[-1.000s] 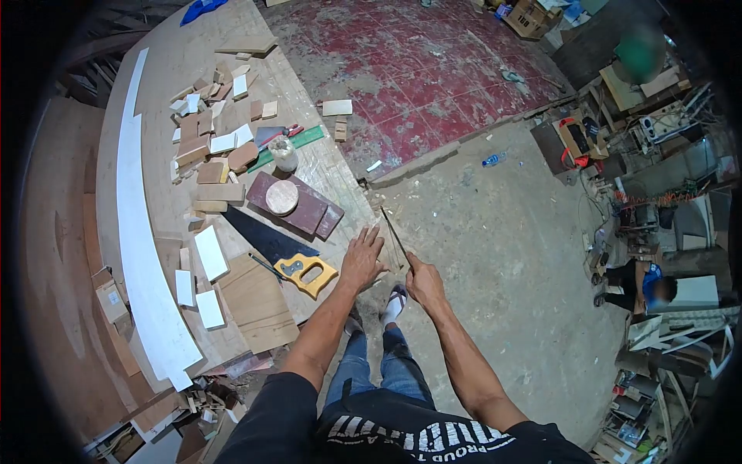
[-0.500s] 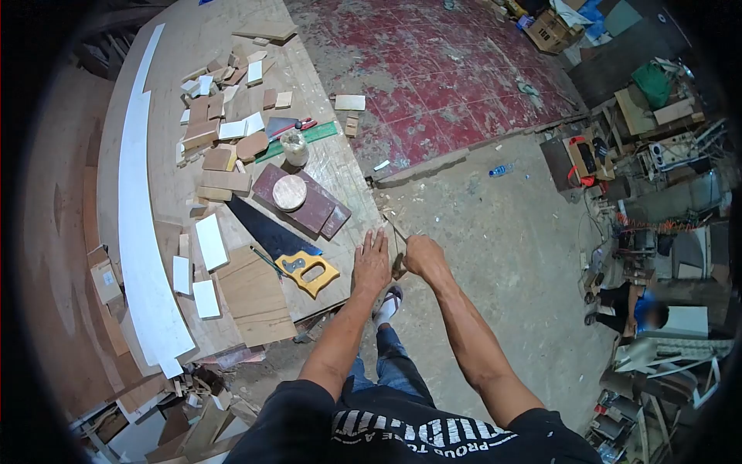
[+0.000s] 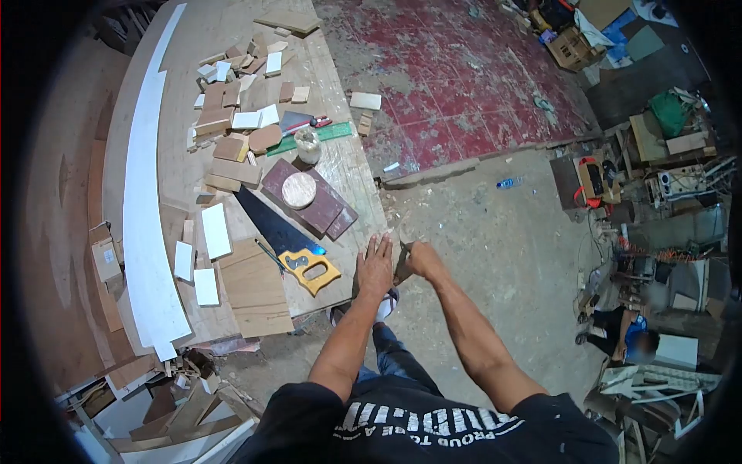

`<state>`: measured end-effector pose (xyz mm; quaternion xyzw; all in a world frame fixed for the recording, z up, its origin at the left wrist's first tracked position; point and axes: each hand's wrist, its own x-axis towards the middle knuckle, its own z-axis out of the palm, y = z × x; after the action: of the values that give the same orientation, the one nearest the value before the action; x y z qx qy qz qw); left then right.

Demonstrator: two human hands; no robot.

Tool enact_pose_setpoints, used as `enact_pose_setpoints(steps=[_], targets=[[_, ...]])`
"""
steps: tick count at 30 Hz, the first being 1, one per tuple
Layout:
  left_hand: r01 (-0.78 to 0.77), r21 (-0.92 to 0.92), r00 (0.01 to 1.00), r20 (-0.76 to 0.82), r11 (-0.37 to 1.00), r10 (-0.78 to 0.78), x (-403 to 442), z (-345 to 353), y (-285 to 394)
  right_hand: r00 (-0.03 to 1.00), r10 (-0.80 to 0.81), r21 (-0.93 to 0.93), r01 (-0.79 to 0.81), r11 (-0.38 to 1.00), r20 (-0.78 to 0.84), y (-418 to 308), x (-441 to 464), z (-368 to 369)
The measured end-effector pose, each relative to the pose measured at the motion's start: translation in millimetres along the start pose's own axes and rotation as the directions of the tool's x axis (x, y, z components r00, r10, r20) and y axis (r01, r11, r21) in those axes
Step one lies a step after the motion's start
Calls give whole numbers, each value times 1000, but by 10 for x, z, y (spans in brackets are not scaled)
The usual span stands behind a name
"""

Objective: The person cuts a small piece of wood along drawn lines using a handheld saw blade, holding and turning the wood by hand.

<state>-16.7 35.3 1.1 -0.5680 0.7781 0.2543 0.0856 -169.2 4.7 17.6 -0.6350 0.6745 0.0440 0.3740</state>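
Head view: left hand (image 3: 375,268) spread flat on the bench (image 3: 352,166); right hand (image 3: 423,261) fisted around a slim tool (image 3: 404,247).

To the right of the right hand (image 3: 423,261), the concrete floor (image 3: 502,247) gives a wide way through. Between it and the left hand (image 3: 376,269), at the edge of the counter (image 3: 369,185), the gap is narrow. Leftward, a slim strip allows passage before the handsaw (image 3: 280,238) blocks it; beyond, the maroon block (image 3: 328,203), wooden disc (image 3: 299,190), jar (image 3: 308,147) and scattered wood pieces (image 3: 236,171) obstruct.
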Motion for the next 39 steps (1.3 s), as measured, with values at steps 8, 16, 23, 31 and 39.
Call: enact_pose_setpoints(steps=[8,16,23,31,39], targets=[[74,-15,997,12,997,-74,66,-20,83,1000,-21,-6,21,1000,12,-114,-323,-207],[148,-12,988,53,989,-147,34,0,161,990,-138,31,137,990,32,-17,-140,-78],[164,-67,980,122,984,-155,15,-155,170,990,-140,37,141,989,-20,55,63,78],[177,-67,980,106,982,-169,-4,-110,190,990,-141,-68,141,988,0,105,231,173],[180,-60,979,109,982,-172,-21,-98,217,990,-138,30,138,990,-23,-9,4,64]])
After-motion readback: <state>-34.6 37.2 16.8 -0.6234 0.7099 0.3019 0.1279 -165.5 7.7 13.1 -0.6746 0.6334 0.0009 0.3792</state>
